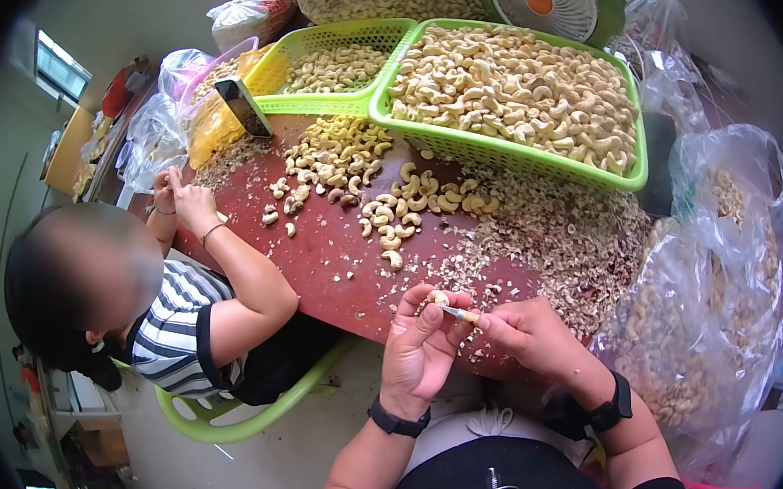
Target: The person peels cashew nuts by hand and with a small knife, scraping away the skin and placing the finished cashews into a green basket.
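Between the thumb and fingers of my left hand (420, 337) is a pale cashew nut (439, 298), held above the table's near edge. My right hand (534, 334) grips a small knife (467, 316) by its light handle, with the blade pointing left against or very close to the nut. Just beyond my hands, loose cashews (394, 221) lie in small clusters on the red table (333, 267). Scraps of peeled skin (561, 242) are spread thickly to the right of them.
A green basket (639, 169) heaped with cashews stands at the back, beside a smaller green basket (315, 103). A phone (243, 106) leans upright at the left. Clear plastic bags (706, 303) crowd the right side. Another person (187, 310) sits at the left, hands over the table.
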Demonstrator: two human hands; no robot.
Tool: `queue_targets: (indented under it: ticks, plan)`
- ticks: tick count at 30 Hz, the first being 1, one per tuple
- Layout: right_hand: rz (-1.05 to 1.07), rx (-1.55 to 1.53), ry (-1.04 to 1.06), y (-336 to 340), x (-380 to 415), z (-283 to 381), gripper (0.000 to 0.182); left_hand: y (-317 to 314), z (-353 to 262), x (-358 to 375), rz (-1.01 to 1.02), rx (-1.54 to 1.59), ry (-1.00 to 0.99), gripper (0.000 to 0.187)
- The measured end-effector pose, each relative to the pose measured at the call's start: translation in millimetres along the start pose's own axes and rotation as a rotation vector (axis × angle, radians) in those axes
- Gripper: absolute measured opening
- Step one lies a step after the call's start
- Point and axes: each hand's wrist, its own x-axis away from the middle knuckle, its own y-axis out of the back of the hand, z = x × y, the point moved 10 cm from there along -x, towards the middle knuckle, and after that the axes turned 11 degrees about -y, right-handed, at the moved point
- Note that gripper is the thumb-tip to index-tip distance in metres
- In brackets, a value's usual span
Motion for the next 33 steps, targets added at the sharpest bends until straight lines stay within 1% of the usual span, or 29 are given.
queue_targets:
  ticks: [1,5,7,8,10,13,16,19,22,26,28,33]
  plan:
    - [-0.002,-0.002,-0.001,0,-1,-1,0.037,-1,0,-1,0.023,0.010,-0.009,0.019]
    - [-0.004,-0.005,-0.005,0,-2,-3,0.036,-4,-1,0,0.005,-0.020,-0.064,0.019]
    - [-0.006,-0.024,-0.008,1,-2,-3,0.036,-6,-6,0,-0.014,-0.079,-0.124,0.018]
    - [-0.007,-0.021,0.001,1,-2,-2,0.037,-7,-5,1,-0.012,-0.080,-0.121,0.018]
    - [-0.012,-0.019,0.010,2,-1,0,0.037,-6,-12,2,-0.025,-0.175,-0.201,0.018]
    - [-0.031,-0.011,0.026,4,0,3,0.039,-7,-15,5,-0.051,-0.211,-0.250,0.019]
    - [-0.033,-0.004,0.028,2,-2,-1,0.039,-9,-16,8,-0.071,-0.226,-0.278,0.020]
    - [-0.063,-0.007,0.074,4,-2,2,0.040,-9,-17,9,-0.079,-0.237,-0.310,0.020]
    - [-0.088,-0.015,0.070,7,-3,2,0.039,-8,-15,9,-0.079,-0.244,-0.308,0.020]
    - [-0.052,-0.008,0.030,4,-3,0,0.037,-3,-14,3,-0.099,-0.206,-0.261,0.023]
    - [-0.038,-0.017,0.025,3,-2,2,0.036,-6,-13,-1,-0.048,-0.198,-0.240,0.026]
    - [-0.043,0.009,0.038,3,-2,4,0.037,-8,-15,-2,-0.015,-0.199,-0.242,0.026]
